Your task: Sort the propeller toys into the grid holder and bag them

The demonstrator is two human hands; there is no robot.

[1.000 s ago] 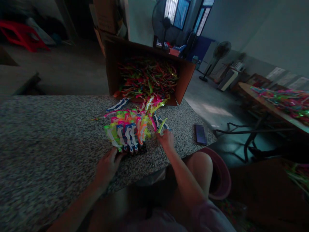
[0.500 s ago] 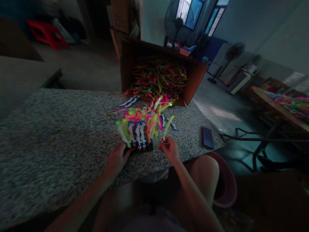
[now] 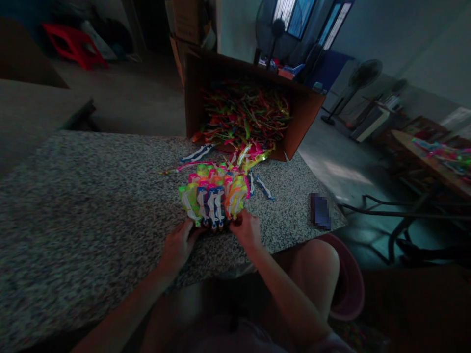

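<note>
Tightly bunched, a bundle of neon plastic streamers [image 3: 213, 196] with blue-and-white pieces sits on a speckled granite counter [image 3: 91, 206]. The left hand [image 3: 178, 252] and right hand [image 3: 246, 230] grip its near edge, fingers curled closed on it. At twelve o'clock, a tilted cardboard box [image 3: 303, 117] holds a tangle of loose streamers [image 3: 245, 115]. A pixelated dark rectangle [image 3: 320, 211] lies at three o'clock.

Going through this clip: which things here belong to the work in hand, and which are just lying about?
In use: left hand, right hand, bundle of neon plastic strips, cardboard box of loose strips.

Lying about: blurred phone, red stool, standing fan, pink basin.
</note>
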